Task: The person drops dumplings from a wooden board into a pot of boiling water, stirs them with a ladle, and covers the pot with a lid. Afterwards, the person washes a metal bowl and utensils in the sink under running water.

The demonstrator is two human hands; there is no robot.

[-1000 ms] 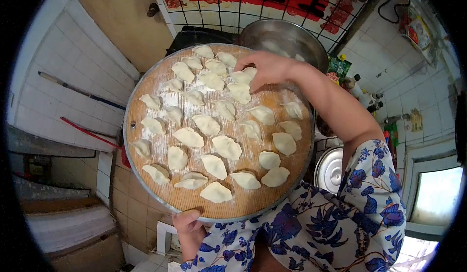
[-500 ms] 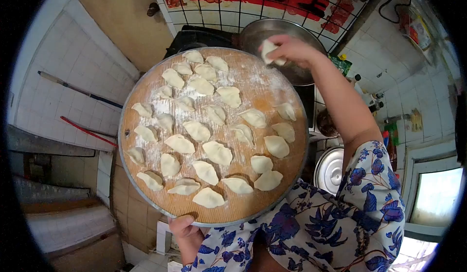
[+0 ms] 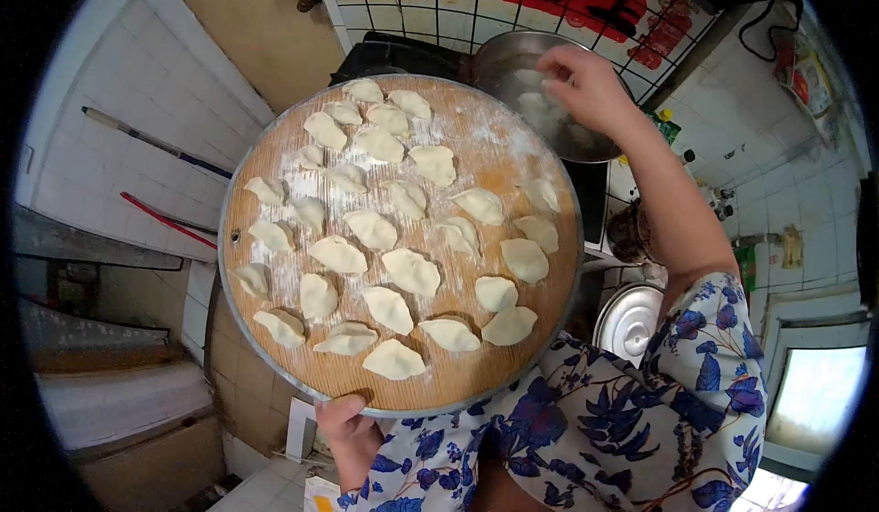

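Observation:
My left hand (image 3: 346,419) grips the near edge of a round wooden board (image 3: 478,159), thumb on top and fingers underneath. Flour dusts the board, and several raw dumplings (image 3: 411,272) lie spread across it. Past the board's far right side is a metal pot (image 3: 495,65). Over this pot hangs my right hand (image 3: 591,91), its fingers curled a little but apart, with no dumpling seen in them. Below the fingers, pale dumplings (image 3: 535,104) show inside the pot, blurred in part.
A black stove top (image 3: 396,54) lies behind the board. To the right are a round metal lid (image 3: 634,325) and several bottles (image 3: 693,158) along the tiled wall. A red-handled tool (image 3: 167,220) and a long pole (image 3: 137,134) are at the left.
My right hand has let go of the dumplings it held, and pale dumplings now show in the pot beneath it. The left hand still holds the board, and the view has shifted slightly.

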